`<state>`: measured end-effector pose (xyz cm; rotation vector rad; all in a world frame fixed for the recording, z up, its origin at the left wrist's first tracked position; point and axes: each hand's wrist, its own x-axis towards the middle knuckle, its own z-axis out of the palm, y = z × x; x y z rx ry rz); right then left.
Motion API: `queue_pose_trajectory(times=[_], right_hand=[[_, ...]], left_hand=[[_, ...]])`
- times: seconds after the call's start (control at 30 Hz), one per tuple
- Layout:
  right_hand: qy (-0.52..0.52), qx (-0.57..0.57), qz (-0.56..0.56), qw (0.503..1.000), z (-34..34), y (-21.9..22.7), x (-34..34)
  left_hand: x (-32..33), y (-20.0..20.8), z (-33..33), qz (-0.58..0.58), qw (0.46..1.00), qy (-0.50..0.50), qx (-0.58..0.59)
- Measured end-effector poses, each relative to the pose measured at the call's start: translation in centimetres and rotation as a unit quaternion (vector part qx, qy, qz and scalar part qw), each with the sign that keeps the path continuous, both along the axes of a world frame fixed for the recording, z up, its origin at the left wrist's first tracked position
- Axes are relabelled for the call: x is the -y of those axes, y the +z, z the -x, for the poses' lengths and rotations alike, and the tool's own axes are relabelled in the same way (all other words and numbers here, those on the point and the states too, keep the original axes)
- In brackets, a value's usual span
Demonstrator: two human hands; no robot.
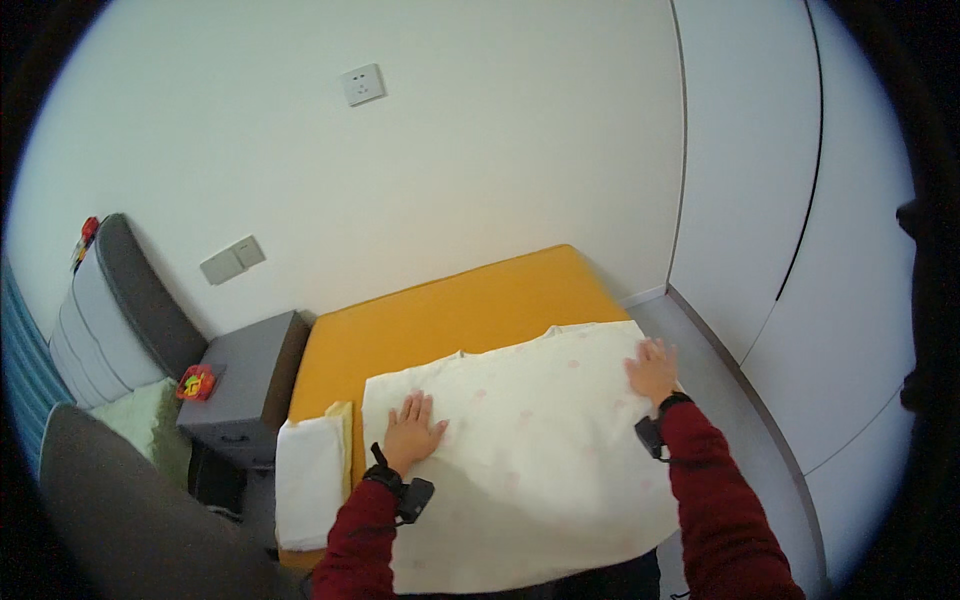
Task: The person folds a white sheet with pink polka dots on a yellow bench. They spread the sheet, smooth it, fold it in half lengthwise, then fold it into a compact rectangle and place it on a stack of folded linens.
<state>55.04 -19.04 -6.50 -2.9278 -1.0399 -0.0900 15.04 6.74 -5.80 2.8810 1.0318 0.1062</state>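
A white cloth (530,450) with faint pink spots lies spread over the near part of a yellow padded surface (460,305). Flat on the cloth's left side rests my left hand (412,432), fingers stretched out. My right hand (652,372) presses on the cloth's far right edge with its fingers spread. Neither hand grips anything. The cloth's far edge has small puckers, and its near edge hangs toward my body. Left of it sits a folded stack of white and yellow cloth (312,485).
A grey bedside cabinet (250,360) with a small red basket (197,382) stands at the left, beside a grey bed headboard (150,285). White wardrobe doors (760,180) rise on the right. Behind is a wall with a socket (362,85) and switches (232,260).
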Motion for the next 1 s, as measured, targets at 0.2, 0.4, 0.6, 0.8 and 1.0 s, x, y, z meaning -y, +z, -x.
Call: queue_pose_trajectory(times=[0.2, 0.4, 0.6, 0.8, 1.0], right_hand=[[0.126, 0.088, -0.098, 0.983, 7.4, 1.8, 3.1], [0.300, 0.024, -0.151, 0.942, 19.3, 0.5, 3.0], [0.060, 0.000, -0.146, 0.988, 10.4, -1.0, 14.6], [-0.179, -0.301, -0.469, 0.811, 8.9, -7.3, 26.0], [-0.173, -0.475, -0.505, 0.700, 12.8, -7.4, 31.5]], left_hand=[[4.6, 2.0, 2.4, -0.048, 0.998, -0.003, 0.044], [14.5, -1.0, -0.9, -0.029, 0.992, -0.088, 0.087], [12.2, 0.2, 11.5, 0.076, 0.995, 0.059, 0.028], [16.4, -2.3, 20.0, 0.144, 0.936, 0.151, 0.283], [21.2, -4.2, 22.5, 0.394, 0.680, 0.353, 0.507]])
